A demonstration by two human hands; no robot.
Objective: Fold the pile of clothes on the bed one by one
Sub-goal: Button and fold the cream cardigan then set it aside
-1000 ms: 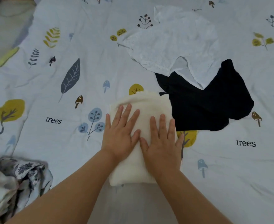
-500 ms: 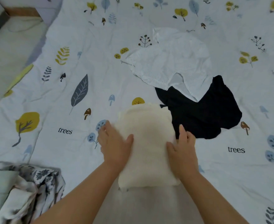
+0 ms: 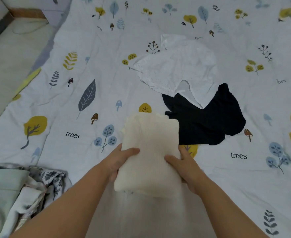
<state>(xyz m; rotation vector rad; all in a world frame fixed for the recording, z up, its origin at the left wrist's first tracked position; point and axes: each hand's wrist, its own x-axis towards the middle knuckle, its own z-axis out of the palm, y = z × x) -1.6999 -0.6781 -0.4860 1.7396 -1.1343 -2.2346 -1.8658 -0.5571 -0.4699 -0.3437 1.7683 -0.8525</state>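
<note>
Head view, bedsheet (image 3: 89,48) printed "trees" (twice), hands gripping cream knit (image 3: 149,152)

Leaf-print bed (image 3: 89,152) with white shirt (image 3: 175,69) over black garment (image 3: 210,122).

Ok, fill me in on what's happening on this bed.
A person is folding clothes. Both hands, left hand and right hand, grip the sides of a folded cream knit, thumbs on top. Beyond it, a black garment and a white shirt lie unfolded on the printed bedsheet, the shirt overlapping the black one. A patterned bundle sits at the lower left.
</note>
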